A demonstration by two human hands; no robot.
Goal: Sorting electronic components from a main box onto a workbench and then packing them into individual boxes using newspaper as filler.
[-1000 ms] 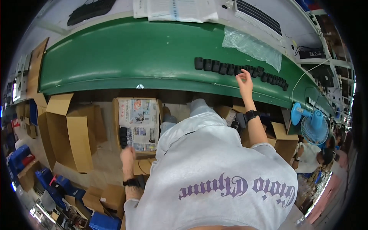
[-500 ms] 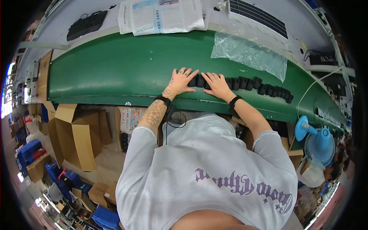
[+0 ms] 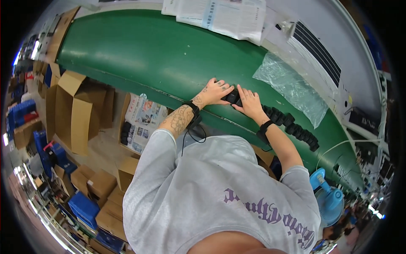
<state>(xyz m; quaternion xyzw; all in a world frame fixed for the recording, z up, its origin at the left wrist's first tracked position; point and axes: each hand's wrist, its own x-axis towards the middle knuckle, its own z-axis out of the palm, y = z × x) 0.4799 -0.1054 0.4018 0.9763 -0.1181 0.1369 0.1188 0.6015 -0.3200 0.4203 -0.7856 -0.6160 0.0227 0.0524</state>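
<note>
A row of small black blocks [image 3: 233, 97] lies on the green work surface [image 3: 139, 51], running away to my right. At its left end my left hand [image 3: 216, 91] grips the blocks, fingers on the far side and thumb on the near side. Just to the right my right hand [image 3: 251, 104] grips the same row in the same way, covering some blocks. A few blocks show in the gap between the hands. More black blocks [image 3: 301, 134] trail off beyond my right hand, in an uneven line. Their exact kind is too small to make out.
Clear plastic sheeting [image 3: 292, 86] lies behind the row, with a newspaper [image 3: 228, 19] at the far edge and a dark-striped stack [image 3: 315, 53] right of it. Open cardboard boxes [image 3: 80, 114] stand at left below the surface. A blue fan [image 3: 330, 201] stands at right.
The view has turned, so the surface now slopes down to the right. Both hands stay on the row of black blocks, the right one still beside the left.
</note>
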